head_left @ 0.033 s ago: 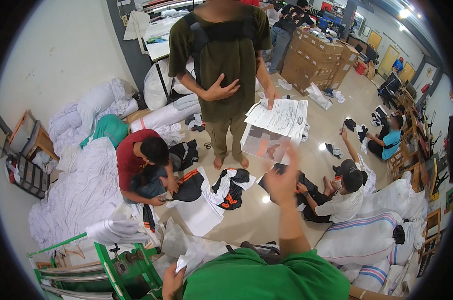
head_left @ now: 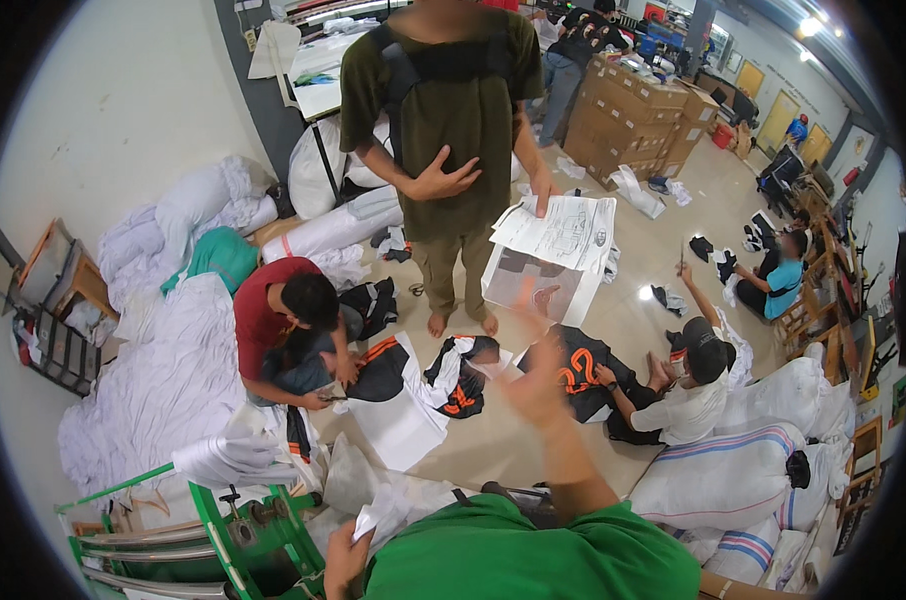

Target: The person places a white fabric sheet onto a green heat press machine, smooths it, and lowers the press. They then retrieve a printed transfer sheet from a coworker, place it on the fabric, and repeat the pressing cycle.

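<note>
My left hand (head_left: 345, 560), low beside my green shirt, is closed on a folded white piece (head_left: 377, 514), paper or cloth. Raised in front of me, my right hand (head_left: 535, 378) is blurred by motion; its fingers look spread and nothing shows in them. It is nearest to the printed sheets (head_left: 558, 235), which a standing person in a dark olive shirt holds by the top edge. One sheet carries a line drawing, the lower one a coloured picture. Behind my hand, a black garment with orange marks (head_left: 573, 365) lies on the floor.
A seated person in red (head_left: 273, 300) handles dark cloth with scissors; another in white (head_left: 698, 400) sits at right. Green machine frame (head_left: 223, 530) stands at lower left. White sacks (head_left: 718, 475), a white fabric heap (head_left: 153, 370) and stacked cartons (head_left: 623, 120) surround the floor.
My right hand has swung left and slightly down, uncovering more of the black and orange garment. My left hand stays on the white piece.
</note>
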`<action>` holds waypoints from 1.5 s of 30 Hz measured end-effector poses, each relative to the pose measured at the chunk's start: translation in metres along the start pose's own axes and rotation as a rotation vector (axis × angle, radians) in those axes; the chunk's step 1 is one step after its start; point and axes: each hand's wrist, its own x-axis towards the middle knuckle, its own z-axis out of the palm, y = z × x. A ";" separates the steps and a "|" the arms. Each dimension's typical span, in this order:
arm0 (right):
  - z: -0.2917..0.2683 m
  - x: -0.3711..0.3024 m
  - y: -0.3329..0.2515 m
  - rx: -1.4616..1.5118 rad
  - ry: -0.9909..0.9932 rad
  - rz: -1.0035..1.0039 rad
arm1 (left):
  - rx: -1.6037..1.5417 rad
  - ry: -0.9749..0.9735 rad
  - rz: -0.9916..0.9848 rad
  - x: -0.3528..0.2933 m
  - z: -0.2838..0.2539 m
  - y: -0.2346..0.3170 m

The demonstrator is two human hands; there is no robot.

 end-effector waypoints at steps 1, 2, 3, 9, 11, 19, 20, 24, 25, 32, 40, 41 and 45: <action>0.025 -0.022 -0.020 0.149 -0.350 0.075 | -0.009 0.049 0.089 0.004 0.003 0.010; 0.048 -0.045 -0.038 0.287 -0.640 -0.035 | -0.028 0.082 0.222 0.008 0.004 0.020; 0.069 -0.066 -0.052 0.315 -0.874 -0.097 | 0.017 0.089 0.210 0.011 0.002 0.029; 0.130 -0.138 -0.051 0.225 -1.392 -0.036 | 0.058 0.240 0.298 0.004 -0.011 0.046; 0.132 -0.142 -0.040 0.243 -1.308 -0.085 | 0.006 0.298 0.257 -0.001 -0.014 0.037; 0.114 -0.111 -0.047 0.243 -1.260 -0.020 | -0.106 0.287 0.105 -0.005 -0.009 0.007; 0.112 -0.109 -0.047 0.243 -1.271 -0.010 | -0.142 0.303 0.112 -0.006 -0.009 0.005; 0.114 -0.112 -0.036 0.305 -1.287 0.047 | -0.044 0.294 0.125 -0.006 -0.012 0.003; 0.117 -0.113 -0.033 0.239 -1.314 0.068 | -0.018 0.307 0.141 -0.005 -0.013 0.005; 0.103 -0.094 -0.069 0.213 -1.366 0.039 | -0.021 0.340 0.131 -0.038 -0.042 0.037; 0.135 -0.109 -0.039 0.370 -1.516 0.116 | 0.237 0.137 0.252 -0.022 -0.057 0.025; 0.138 -0.122 -0.034 0.304 -1.449 0.056 | 0.324 0.166 0.192 -0.024 -0.058 0.022; 0.141 -0.136 -0.035 0.151 -1.364 -0.002 | 0.087 0.070 0.035 -0.040 -0.069 0.025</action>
